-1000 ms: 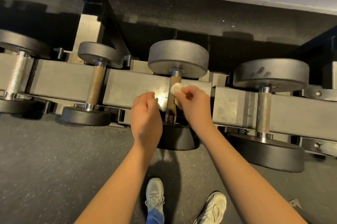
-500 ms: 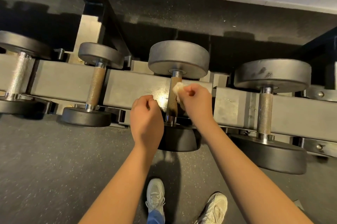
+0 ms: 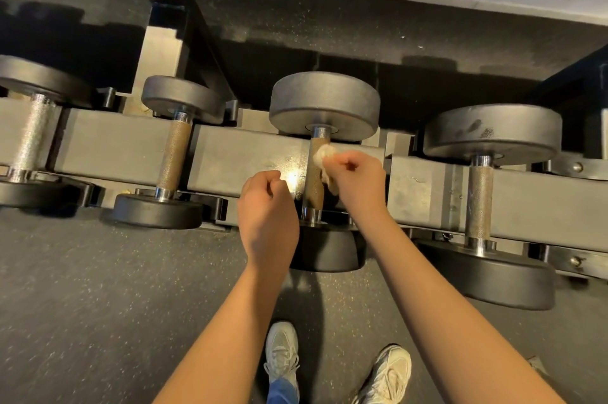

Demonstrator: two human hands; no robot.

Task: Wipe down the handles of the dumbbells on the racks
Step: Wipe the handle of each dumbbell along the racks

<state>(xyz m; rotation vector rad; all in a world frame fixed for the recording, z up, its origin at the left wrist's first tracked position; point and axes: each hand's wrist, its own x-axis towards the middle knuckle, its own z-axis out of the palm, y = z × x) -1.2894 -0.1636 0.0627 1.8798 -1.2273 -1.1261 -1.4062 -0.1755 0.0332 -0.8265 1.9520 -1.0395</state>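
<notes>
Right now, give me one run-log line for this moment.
right hand: pinches cloth against dumbbell handle | left hand: curled, holds nothing, beside handle

four dumbbells (image 3: pixel 324 107), one wipe (image 3: pixel 323 153), two shoes (image 3: pixel 281 354)

4 dumbbells (image 3: pixel 324 104) abreast on rack (image 3: pixel 250 156)

Right hand (image 3: pixel 357 179) pinches a wipe (image 3: pixel 324 153) against the handle (image 3: pixel 314 188); left hand (image 3: pixel 268 212), fingers (image 3: pixel 263 181) curled, hovers just left of that handle.
</notes>
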